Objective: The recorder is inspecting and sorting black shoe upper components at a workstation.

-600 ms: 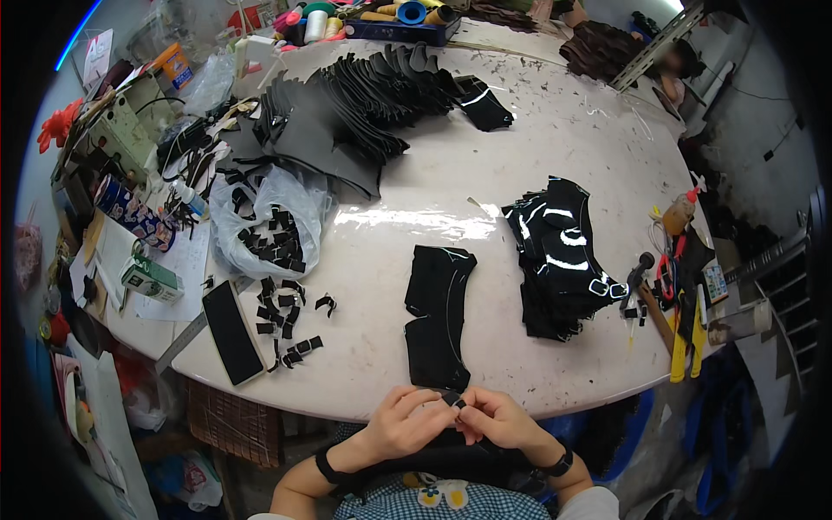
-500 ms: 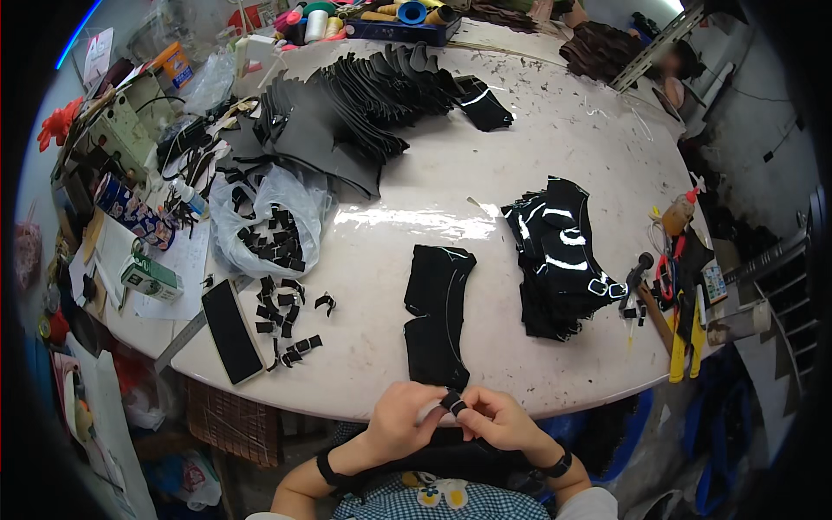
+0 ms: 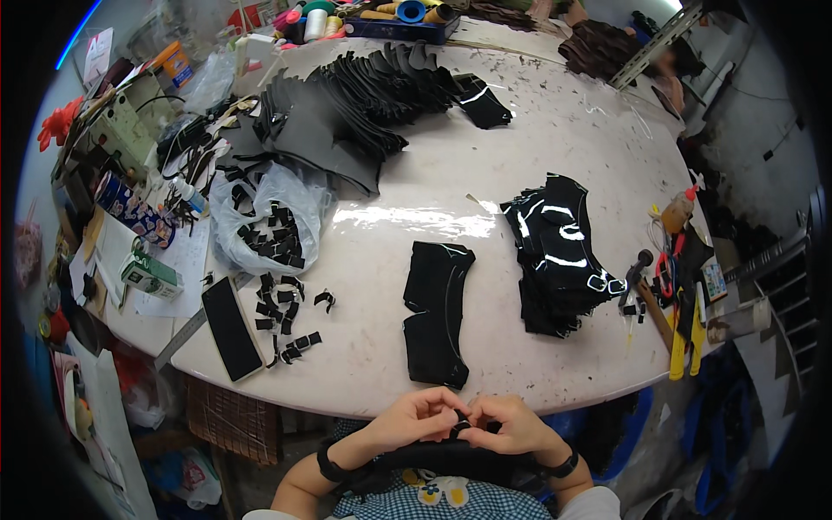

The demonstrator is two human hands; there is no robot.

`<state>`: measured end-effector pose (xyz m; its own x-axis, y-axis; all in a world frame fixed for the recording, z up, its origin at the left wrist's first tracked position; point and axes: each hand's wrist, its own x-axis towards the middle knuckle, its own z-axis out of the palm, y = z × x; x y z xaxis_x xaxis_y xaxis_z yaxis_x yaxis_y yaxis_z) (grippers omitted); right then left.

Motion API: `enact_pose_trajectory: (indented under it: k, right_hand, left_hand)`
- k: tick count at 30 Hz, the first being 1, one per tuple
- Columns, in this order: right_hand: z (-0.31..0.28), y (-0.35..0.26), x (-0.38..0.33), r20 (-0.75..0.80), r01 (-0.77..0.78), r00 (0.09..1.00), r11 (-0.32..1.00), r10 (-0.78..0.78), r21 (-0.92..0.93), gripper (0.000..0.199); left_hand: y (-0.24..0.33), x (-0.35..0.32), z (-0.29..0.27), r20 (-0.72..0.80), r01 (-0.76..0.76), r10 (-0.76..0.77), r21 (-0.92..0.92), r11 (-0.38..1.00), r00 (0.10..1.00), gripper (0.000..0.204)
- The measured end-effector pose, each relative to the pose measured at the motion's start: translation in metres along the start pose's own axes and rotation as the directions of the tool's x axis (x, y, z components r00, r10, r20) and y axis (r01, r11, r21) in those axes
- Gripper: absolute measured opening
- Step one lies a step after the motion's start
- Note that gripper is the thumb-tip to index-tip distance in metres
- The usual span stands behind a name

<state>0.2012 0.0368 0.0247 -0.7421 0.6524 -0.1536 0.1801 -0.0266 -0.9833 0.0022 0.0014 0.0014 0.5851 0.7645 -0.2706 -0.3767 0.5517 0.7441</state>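
Note:
At the near table edge my left hand (image 3: 423, 418) and my right hand (image 3: 510, 425) meet, both closed at the fingertips. Between them they pinch a small black strap piece (image 3: 460, 424) with a pale stripe; fingers partly hide it. Just beyond lies a flat black cut panel (image 3: 436, 316) with a notch in its left side. To the right a stack of glossy black panels (image 3: 559, 251) carries a metal buckle (image 3: 598, 282). Small black strap pieces (image 3: 282, 310) are scattered to the left, and more fill a clear plastic bag (image 3: 227, 232).
A phone (image 3: 232, 329) lies on a metal ruler (image 3: 182, 340) at the left. Behind stands a long row of black cut pieces (image 3: 347, 113). A hammer (image 3: 640, 270), yellow-handled tool (image 3: 686, 351) and glue bottle (image 3: 679, 212) sit at the right edge. Thread spools (image 3: 317, 24) stand at the back.
My hands have shifted slightly, the right one rising a little, and the strap piece has turned between my fingers and moved slightly nearer to me. The panel no longer touches my fingers in view.

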Motion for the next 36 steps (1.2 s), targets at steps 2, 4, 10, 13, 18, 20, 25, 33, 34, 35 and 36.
enact_pose_trajectory:
  k: [2,4,10,13,18,20,25,33,34,35,36]
  right_hand:
    - [-0.001,0.001,0.000,0.030,-0.016,0.999,1.000,0.016,0.010,0.016]
    - [-0.001,0.003,0.000,-0.037,0.028,0.999,0.998,-0.031,-0.058,0.017]
    - [0.001,0.005,-0.004,-0.177,-0.001,0.984,0.992,-0.021,-0.123,0.015]
    - [0.007,0.008,-0.003,-0.203,-0.047,0.977,0.995,0.063,0.083,0.011]
    - [0.005,0.018,-0.007,-0.279,-0.043,0.954,0.970,0.112,0.239,0.006]
    - [0.000,0.021,-0.010,-0.360,0.007,0.930,0.978,0.070,0.207,0.004]
    - [-0.004,0.026,-0.015,-0.400,0.006,0.915,0.988,0.057,0.155,0.004]
    - [0.000,0.022,-0.008,-0.359,-0.002,0.933,0.999,-0.010,-0.034,0.004]
    - [-0.001,0.021,-0.009,-0.348,-0.004,0.938,0.998,-0.017,-0.059,0.003]
    - [-0.002,0.019,-0.009,-0.338,-0.007,0.941,0.996,-0.023,-0.085,0.002]
    - [-0.003,0.018,-0.009,-0.344,0.026,0.937,0.996,-0.055,-0.090,0.003]
  left_hand:
    - [-0.001,0.001,0.003,-0.051,0.032,-0.032,0.011,0.999,0.998,0.015]
    - [-0.001,0.001,0.005,-0.092,-0.021,0.025,0.038,0.999,0.995,0.014]
    - [-0.009,0.006,0.008,-0.173,-0.193,0.253,0.301,0.934,0.952,0.011]
    - [-0.006,0.010,0.010,-0.150,-0.178,0.247,0.368,0.913,0.957,0.011]
    - [0.017,0.016,0.004,-0.154,-0.067,0.245,0.705,0.706,0.957,0.021]
    - [0.026,0.024,-0.006,-0.187,-0.036,0.586,0.937,0.348,0.789,0.033]
    - [0.031,0.035,-0.032,-0.112,0.314,0.714,0.937,-0.156,0.691,0.040]
    - [0.028,0.030,-0.024,-0.127,-0.006,0.763,0.986,0.169,0.634,0.019]
    - [0.028,0.028,-0.023,-0.280,-0.019,0.701,0.922,0.386,0.656,0.018]
    - [0.027,0.026,-0.022,-0.426,0.003,0.576,0.805,0.593,0.698,0.017]
    - [0.027,0.025,-0.022,-0.550,0.062,0.398,0.638,0.767,0.734,0.016]
